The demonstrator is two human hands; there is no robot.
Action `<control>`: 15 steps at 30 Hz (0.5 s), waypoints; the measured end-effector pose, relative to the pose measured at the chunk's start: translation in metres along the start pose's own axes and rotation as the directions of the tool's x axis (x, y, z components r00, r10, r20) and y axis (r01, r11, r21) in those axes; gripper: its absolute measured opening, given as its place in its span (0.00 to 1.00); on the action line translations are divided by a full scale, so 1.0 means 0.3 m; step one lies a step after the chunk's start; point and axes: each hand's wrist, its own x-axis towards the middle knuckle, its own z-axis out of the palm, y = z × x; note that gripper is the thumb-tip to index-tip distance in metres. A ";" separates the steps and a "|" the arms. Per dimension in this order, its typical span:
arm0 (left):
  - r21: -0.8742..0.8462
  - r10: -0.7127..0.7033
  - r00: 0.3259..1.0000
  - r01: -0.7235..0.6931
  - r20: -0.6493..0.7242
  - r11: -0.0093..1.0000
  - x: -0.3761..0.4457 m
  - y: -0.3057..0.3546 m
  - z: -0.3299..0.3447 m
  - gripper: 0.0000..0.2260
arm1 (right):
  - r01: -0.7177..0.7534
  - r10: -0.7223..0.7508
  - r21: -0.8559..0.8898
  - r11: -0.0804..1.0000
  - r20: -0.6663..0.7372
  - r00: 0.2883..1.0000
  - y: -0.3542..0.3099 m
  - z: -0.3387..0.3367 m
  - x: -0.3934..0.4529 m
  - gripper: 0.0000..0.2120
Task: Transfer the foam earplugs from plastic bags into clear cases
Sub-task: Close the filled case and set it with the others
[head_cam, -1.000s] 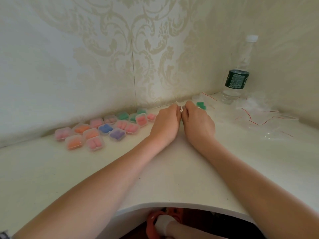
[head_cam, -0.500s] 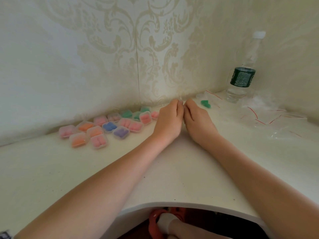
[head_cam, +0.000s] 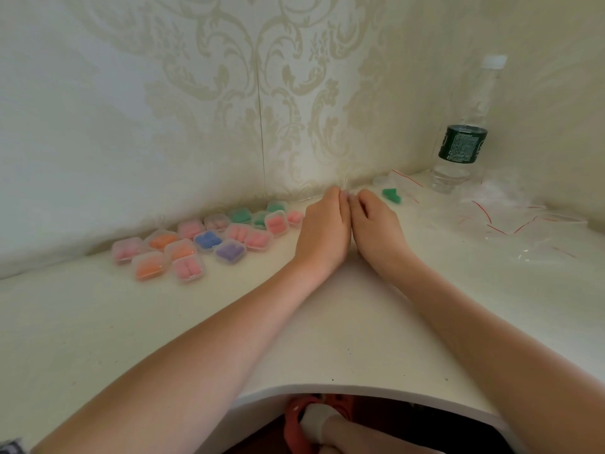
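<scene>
- Damask wallpaper backs a white corner desk (head_cam: 327, 339); filled cases (head_cam: 196, 244) cluster at 9 o'clock of the hands.
- Left hand (head_cam: 324, 229) and right hand (head_cam: 376, 224) meet fingertip to fingertip; each grip is curled on something clear, what I cannot tell.
- Green earplugs (head_cam: 391, 195) lie loose at 2 o'clock, near empty bags (head_cam: 510, 221).
- Probably opening a case or bag: brace both wrists on the desk, pull apart gently.

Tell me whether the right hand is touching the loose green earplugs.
Apart. In the head view, bare white tabletop shows between the right hand and the loose green earplugs, which lie beyond it toward the bottle.
</scene>
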 end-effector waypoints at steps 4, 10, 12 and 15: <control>0.186 0.000 0.999 -0.009 0.047 0.982 0.007 -0.007 0.000 0.13 | 0.082 -0.072 -0.265 0.961 0.048 0.996 0.001 -0.013 -0.009 0.15; 0.341 -0.027 0.998 0.006 0.056 0.940 0.011 0.003 -0.001 0.09 | -0.003 0.026 -0.422 0.907 0.049 0.998 -0.025 -0.004 -0.009 0.05; 0.399 -0.035 0.999 0.019 0.032 0.917 0.016 -0.004 -0.010 0.08 | -0.008 0.018 -0.440 0.898 0.020 1.000 -0.021 -0.003 0.000 0.02; 0.415 0.008 1.000 -0.019 0.027 0.910 0.018 -0.015 -0.014 0.09 | -0.031 0.028 -0.396 0.918 -0.015 1.000 0.000 -0.022 0.005 0.04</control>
